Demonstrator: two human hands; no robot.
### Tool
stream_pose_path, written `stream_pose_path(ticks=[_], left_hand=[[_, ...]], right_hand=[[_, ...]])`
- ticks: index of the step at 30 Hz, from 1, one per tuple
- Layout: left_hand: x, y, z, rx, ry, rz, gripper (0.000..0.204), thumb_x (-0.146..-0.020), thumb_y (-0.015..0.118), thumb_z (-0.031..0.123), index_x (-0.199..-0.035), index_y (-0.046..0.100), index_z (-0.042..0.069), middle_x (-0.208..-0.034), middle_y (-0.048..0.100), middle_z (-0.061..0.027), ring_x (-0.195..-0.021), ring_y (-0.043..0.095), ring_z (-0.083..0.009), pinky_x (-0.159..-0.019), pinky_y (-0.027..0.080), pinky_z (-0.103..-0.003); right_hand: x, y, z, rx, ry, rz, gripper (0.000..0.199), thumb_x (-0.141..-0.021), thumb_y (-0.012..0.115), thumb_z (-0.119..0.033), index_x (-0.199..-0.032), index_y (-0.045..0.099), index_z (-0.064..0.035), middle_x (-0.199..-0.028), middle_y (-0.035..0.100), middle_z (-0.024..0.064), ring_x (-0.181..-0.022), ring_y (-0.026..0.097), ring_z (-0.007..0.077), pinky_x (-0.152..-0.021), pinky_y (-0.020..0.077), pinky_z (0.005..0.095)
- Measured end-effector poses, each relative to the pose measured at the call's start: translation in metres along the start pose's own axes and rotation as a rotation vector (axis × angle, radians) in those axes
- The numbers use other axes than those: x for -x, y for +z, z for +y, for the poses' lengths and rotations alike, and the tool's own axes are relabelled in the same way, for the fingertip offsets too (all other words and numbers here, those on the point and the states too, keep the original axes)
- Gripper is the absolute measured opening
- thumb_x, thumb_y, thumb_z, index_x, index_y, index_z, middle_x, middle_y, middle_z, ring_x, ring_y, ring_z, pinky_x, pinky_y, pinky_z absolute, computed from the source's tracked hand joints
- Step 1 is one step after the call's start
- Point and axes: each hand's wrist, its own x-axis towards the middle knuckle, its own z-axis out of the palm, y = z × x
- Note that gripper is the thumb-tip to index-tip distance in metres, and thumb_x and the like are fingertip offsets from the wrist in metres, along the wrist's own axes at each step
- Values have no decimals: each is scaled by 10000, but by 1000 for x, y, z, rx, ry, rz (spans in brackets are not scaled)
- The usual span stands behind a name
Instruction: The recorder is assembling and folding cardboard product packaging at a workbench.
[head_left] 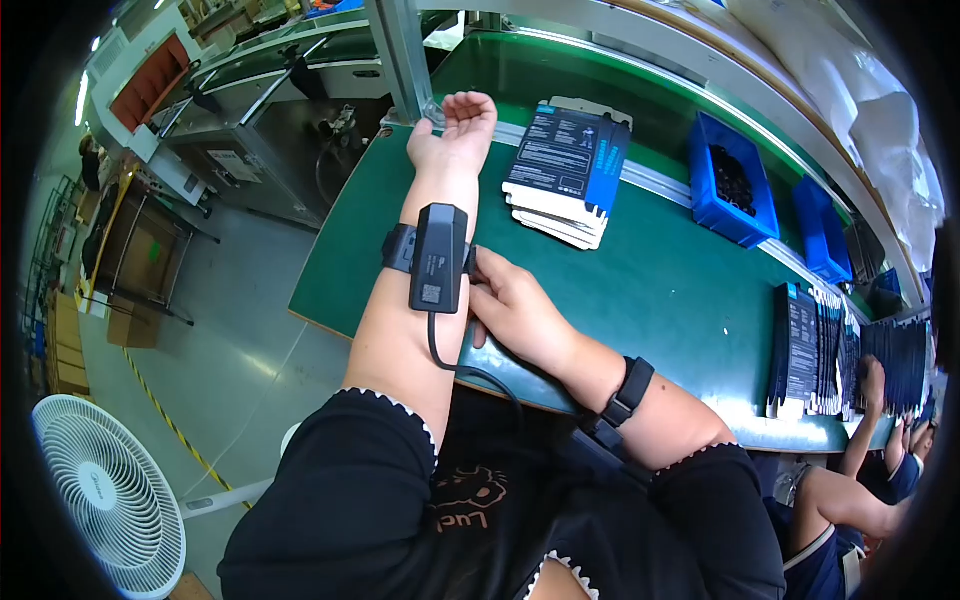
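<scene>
A black, slab-shaped device sits strapped to the person's left forearm, just below the wrist, held by a dark band that wraps around the arm. It is a flat rectangle with rounded corners and a small pale label near its lower end. Its long axis runs along the forearm, the upper end toward the hand and the lower end toward the elbow, where a black cable leaves it and curls down toward the dark shirt.

The left hand reaches out over the green table, palm up, fingers loosely curled and empty. The right hand rests against the device's right edge, fingertips pressed to the strap there; the device hides those fingertips, so whether they pinch the band cannot be told. A stack of flat dark boxes lies near the left hand.
</scene>
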Motion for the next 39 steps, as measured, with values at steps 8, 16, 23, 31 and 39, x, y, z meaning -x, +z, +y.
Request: stream_pose_path(ticks=[8, 16, 23, 31, 39], left_hand=[[5, 6, -25, -3, -19, 90, 432, -931, 324, 392, -773, 477, 20, -699, 491, -81, -651, 499, -201, -626, 425, -378], [6, 4, 6, -91, 132, 238, 454, -951, 282, 401, -780, 482, 31, -660, 487, -59, -620, 500, -185, -599, 425, -373], [-1, -25, 23, -577, 415, 287, 285, -932, 268, 271, -955, 455, 58, -827, 528, -43, -696, 513, -168, -684, 434, -356], [6, -25, 3, -747, 346, 253, 252, -933, 279, 183, -860, 471, 37, -800, 504, -62, -731, 507, -192, -742, 439, -379], [-11, -34, 11, -529, 63, 77, 300, -946, 328, 252, -864, 473, 2, -827, 501, -87, -767, 499, -202, -747, 425, -383]], right_hand=[[0, -8, 8, 161, -323, 222, 257, -808, 563, -5, -1062, 570, 35, -889, 632, 98, -795, 574, 110, -715, 478, 270], [7, -6, -6, 331, -451, 250, 217, -693, 625, -65, -888, 640, 28, -749, 619, 149, -567, 592, 201, -555, 487, 295], [9, 0, -3, 364, -388, 193, 176, -701, 641, -68, -829, 620, 49, -689, 600, 119, -597, 566, 132, -564, 465, 260], [6, -3, 0, 344, -344, 110, 134, -677, 623, -90, -734, 584, 25, -612, 572, 141, -538, 579, 260, -523, 460, 334], [0, -7, 2, 647, -302, 61, 191, -669, 656, -46, -809, 540, 11, -659, 571, 135, -605, 583, 296, -561, 467, 370]])
